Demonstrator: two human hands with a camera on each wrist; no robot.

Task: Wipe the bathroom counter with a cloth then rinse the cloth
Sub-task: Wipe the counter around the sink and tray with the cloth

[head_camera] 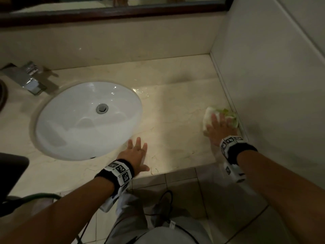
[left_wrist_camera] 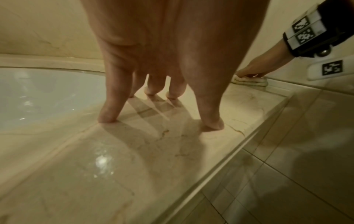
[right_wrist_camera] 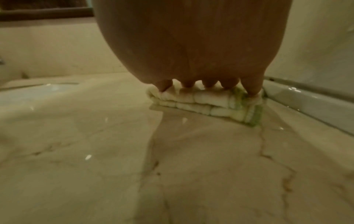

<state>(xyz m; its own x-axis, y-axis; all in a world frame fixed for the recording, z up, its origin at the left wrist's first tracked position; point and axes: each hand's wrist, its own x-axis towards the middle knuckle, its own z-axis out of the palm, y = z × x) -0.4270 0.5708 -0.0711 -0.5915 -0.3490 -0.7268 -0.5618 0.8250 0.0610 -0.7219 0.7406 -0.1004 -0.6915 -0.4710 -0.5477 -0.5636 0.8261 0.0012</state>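
Observation:
A folded white cloth with green patches (head_camera: 210,114) (right_wrist_camera: 206,104) (left_wrist_camera: 249,81) lies on the beige marble counter (head_camera: 172,124) at its right side, against the wall. My right hand (head_camera: 220,125) (right_wrist_camera: 208,84) presses flat on top of it with straight, spread fingers. My left hand (head_camera: 136,152) (left_wrist_camera: 159,97) rests on the counter with spread fingers, just right of the white oval sink (head_camera: 88,120), near the front edge. The chrome faucet (head_camera: 29,78) stands at the far left behind the sink.
A backsplash and a dark-framed mirror (head_camera: 112,9) run along the back. The right wall (head_camera: 272,85) closes off the counter. The counter's front edge (head_camera: 175,170) drops to a tiled floor (head_camera: 219,199). Water drops glint right of the sink. A dark object (head_camera: 10,173) sits lower left.

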